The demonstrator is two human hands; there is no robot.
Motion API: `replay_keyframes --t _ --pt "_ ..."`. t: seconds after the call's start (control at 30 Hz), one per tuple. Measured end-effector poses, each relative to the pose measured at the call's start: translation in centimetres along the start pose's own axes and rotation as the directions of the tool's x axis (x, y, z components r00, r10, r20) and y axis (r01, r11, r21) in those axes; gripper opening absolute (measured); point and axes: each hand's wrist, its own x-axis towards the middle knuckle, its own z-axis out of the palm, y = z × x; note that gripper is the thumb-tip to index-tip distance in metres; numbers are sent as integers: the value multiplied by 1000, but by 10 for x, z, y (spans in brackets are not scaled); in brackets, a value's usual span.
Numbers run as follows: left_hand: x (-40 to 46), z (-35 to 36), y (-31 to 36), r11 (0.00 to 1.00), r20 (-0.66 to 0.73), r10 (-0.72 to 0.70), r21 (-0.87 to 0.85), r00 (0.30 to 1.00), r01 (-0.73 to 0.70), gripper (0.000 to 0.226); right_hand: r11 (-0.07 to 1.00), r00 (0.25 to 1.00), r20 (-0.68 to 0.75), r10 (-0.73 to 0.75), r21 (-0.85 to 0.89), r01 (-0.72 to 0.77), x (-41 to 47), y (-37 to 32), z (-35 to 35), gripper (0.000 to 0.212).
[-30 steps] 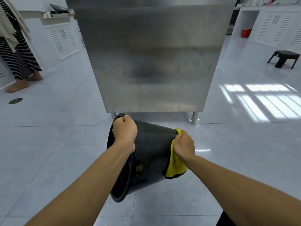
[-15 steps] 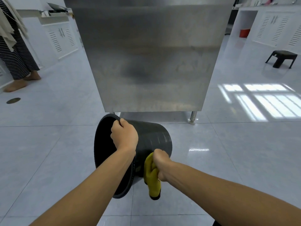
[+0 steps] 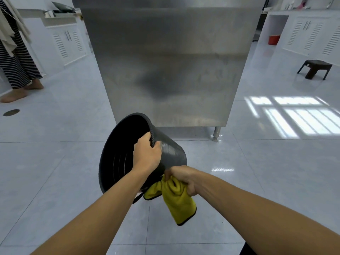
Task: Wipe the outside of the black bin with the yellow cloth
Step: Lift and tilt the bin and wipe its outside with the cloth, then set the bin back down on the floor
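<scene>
Mid-wipe: my left hand (image 3: 147, 155) grips black bin (image 3: 173, 153) rim, right hand (image 3: 182, 178) clutches yellow cloth (image 3: 176, 197); next, press cloth onto the underside.

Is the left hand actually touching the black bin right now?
Touching. The head view shows the left hand clamped over the rim of the black bin, fingers inside the opening and thumb outside.

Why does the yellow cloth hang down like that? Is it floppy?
Probably floppy: the cloth droops and folds below the right hand. It likely weighs little, since a loose fist holds it. It looks soft and fuzzy, so hardly slippery.
</scene>
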Motion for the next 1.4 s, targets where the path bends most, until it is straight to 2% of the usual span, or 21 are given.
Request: replay_keyframes --t 0.1,0.17,0.27,0.43,0.53,0.77,0.9,0.97,1.13,1.27,1.4 --pt "3 4 -12 999 35 31 24 999 -32 13 995 999 -24 -29 94 31 4 -3 -6 59" --pt "3 7 -21 998 72 41 41 997 -44 21 974 995 -46 -93 203 101 5 -6 -9 62" --pt "-1 12 -30 990 124 58 123 991 -73 30 932 980 -127 -154 310 187 4 -11 -14 57" --pt "-10 17 -44 961 257 99 225 961 -159 22 892 947 -267 -179 363 271 5 -13 -23 37" --pt "-17 20 -56 946 335 110 255 936 -202 20 878 903 -371 -214 333 345 9 -12 -30 20" --pt "-33 28 -81 863 527 149 343 837 -370 5 862 762 -553 -336 146 486 16 -6 -39 12" --pt "-42 33 -94 824 596 149 367 789 -433 20 847 676 -602 -425 -2 531 16 -4 -42 7" --pt "-45 35 -99 819 627 144 358 765 -448 27 833 640 -600 -480 -84 547 16 -3 -42 8" --pt "-51 41 -104 784 704 158 336 692 -521 32 795 634 -504 -586 -209 569 16 1 -39 12" --pt "-55 43 -108 751 767 127 340 629 -567 32 782 674 -400 -622 -259 568 18 4 -36 16" --pt "-56 43 -107 748 793 114 329 599 -577 31 780 711 -323 -624 -301 548 22 6 -33 17"
